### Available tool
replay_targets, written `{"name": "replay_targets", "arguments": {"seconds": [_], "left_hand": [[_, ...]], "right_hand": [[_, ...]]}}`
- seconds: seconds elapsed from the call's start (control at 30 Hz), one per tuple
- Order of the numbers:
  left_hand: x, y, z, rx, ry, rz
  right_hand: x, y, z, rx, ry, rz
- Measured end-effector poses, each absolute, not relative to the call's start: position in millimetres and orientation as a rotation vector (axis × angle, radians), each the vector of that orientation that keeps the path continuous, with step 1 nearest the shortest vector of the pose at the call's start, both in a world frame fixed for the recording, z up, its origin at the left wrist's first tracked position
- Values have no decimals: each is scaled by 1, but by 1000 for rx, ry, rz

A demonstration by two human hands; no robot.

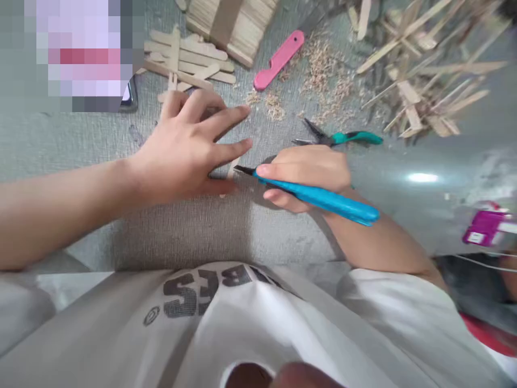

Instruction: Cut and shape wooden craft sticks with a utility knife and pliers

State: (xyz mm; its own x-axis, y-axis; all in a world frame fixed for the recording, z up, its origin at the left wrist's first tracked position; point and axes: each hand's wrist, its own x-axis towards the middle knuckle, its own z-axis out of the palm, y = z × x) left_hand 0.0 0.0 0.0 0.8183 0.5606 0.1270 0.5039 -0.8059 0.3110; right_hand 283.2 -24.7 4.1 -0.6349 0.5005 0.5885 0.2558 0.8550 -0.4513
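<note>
My right hand (309,170) is closed round a blue utility knife (323,199), whose dark blade points left. The blade's tip meets a narrow wooden stick (233,168) lying on the table. My left hand (189,137) is spread over the table with its fingers apart. Its thumb lies across that stick and its index finger reaches the upper end, so the wood is partly hidden. Just beyond my right hand lie pliers (339,137) with green and black handles, their jaws apart. Farther off lies a pink folding knife handle (278,60).
Several craft sticks (189,56) lie beyond my left hand, near a bundled stack of sticks (230,24). Wood shavings (323,70) cover the table (194,237) beyond the pliers. A loose pile of split sticks (424,70) spreads at far right. A purple packet (482,226) lies right.
</note>
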Motion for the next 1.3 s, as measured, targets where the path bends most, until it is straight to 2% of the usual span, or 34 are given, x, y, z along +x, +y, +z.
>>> {"name": "replay_targets", "arguments": {"seconds": [0.3,0.97,1.3], "left_hand": [[1,-1,4,2628,832,238],[0,0,9,2720,874,170],[1,-2,8,2669,818,207]], "right_hand": [[283,-25,-3,-515,-2275,434],[286,-32,15,-590,-2431,395],[285,-40,14,-573,-2185,479]]}}
